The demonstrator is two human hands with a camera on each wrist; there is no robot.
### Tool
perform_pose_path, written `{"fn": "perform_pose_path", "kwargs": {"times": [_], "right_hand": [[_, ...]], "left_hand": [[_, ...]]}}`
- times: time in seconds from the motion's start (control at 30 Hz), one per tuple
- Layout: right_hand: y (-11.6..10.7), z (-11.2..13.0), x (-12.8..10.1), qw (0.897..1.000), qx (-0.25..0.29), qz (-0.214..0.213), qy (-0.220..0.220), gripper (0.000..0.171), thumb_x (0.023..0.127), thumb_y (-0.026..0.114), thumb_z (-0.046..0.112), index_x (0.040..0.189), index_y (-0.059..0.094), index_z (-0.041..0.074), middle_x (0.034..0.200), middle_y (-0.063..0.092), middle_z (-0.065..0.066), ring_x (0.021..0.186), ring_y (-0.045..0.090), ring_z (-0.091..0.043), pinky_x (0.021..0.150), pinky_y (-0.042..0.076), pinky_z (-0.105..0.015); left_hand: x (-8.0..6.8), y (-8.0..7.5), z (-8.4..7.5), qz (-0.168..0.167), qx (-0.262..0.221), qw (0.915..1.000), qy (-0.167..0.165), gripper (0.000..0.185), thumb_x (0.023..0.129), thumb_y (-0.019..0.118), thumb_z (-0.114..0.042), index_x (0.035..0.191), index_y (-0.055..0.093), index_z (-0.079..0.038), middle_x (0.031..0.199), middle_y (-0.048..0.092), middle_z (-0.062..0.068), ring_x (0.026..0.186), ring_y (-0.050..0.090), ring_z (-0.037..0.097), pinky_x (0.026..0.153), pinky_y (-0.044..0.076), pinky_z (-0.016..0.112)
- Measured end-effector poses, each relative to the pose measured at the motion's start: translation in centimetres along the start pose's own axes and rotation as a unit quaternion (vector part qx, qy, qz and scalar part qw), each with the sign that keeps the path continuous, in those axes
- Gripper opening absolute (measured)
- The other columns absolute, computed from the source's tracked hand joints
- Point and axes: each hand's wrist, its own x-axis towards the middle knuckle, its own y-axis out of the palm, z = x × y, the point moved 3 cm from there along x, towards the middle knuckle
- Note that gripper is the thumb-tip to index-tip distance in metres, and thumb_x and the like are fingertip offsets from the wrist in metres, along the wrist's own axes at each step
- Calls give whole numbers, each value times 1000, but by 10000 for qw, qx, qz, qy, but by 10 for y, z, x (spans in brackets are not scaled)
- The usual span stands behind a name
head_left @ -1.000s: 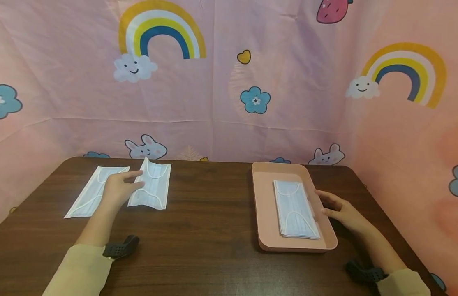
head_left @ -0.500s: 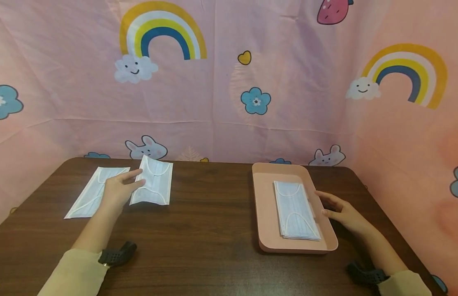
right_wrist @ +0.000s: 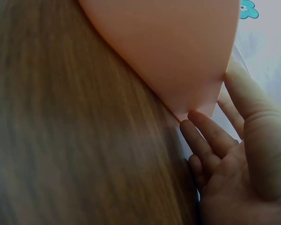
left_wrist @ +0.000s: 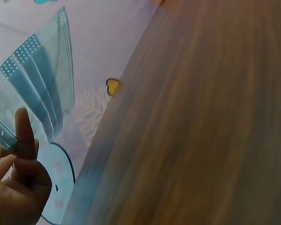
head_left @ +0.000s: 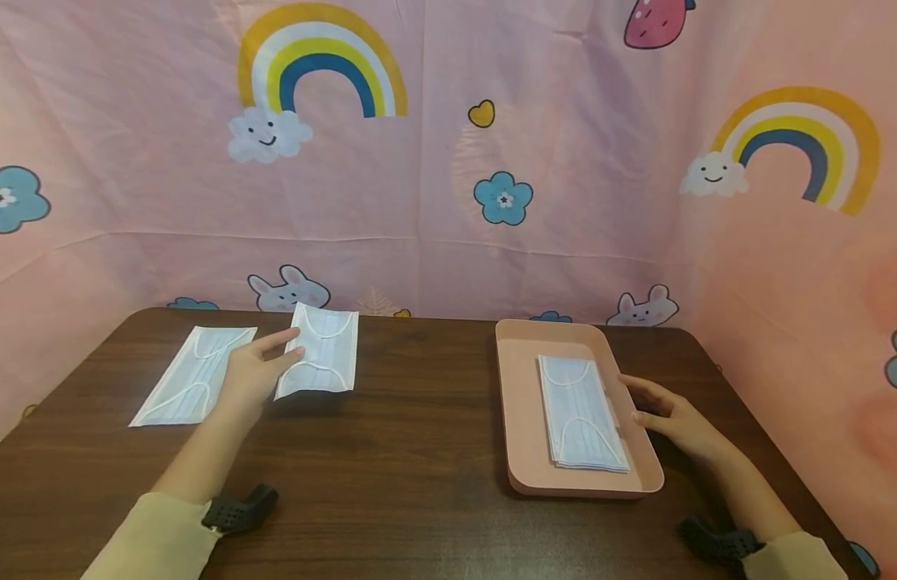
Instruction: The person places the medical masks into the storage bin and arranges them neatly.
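Note:
My left hand [head_left: 256, 372] pinches the edge of a white face mask [head_left: 320, 351] and holds it lifted off the dark wooden table [head_left: 405, 435]; the left wrist view shows the same mask [left_wrist: 35, 96] hanging above my fingers [left_wrist: 23, 133]. Another mask [head_left: 193, 374] lies flat to the left of that hand. At the right, a pink tray [head_left: 517, 403] holds a stack of masks [head_left: 580, 411]. My right hand [head_left: 666, 415] rests with straight fingers against the tray's right rim, and the tray wall [right_wrist: 168, 51] shows beside those fingers [right_wrist: 208, 136] in the right wrist view.
A pink cloth backdrop [head_left: 448, 177] with rainbows, flowers and rabbits closes off the back and right side of the table. Bare wood lies between the mask in my left hand and the tray.
My left hand has lifted the mask off the table and carried it a little to the right. The right hand and tray have stayed put.

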Motion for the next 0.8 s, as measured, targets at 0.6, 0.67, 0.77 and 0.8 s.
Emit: {"fn": "perform_pose_path", "kwargs": {"times": [0.6,0.67,0.77,0.8], "right_hand": [[1,0,1,9999,-133,-1,106,53,95,56,5,143,36,-3,142,36,-31,113,44,8,89,42,-18],[1,0,1,9999,-122,5,115,53,95,56,5,144,36,-3,142,36,-31,114,44,8,89,42,-18],[0,1,0,9999,-105,19,114,53,95,56,4,144,35,-2,142,36,-31,114,44,8,89,42,-18],[0,1,0,9999,-110,16,115,53,95,56,4,144,36,-2,142,36,-30,114,44,8,89,41,-18]], "left_hand": [[-17,53,-32,-273,-1050,9941,-7,47,90,68,-11,135,56,-8,153,28,7,133,29,19,107,31,39],[-20,61,-35,-241,-1161,9929,18,46,90,68,-11,134,57,-10,151,31,7,114,47,14,97,42,32],[-24,71,-39,-120,-1351,9907,65,46,90,68,-10,134,57,-10,146,38,10,77,56,8,76,51,23],[-25,75,-41,-86,-1429,9897,84,45,90,68,-10,133,58,-10,143,41,11,68,56,7,70,53,22]]}}
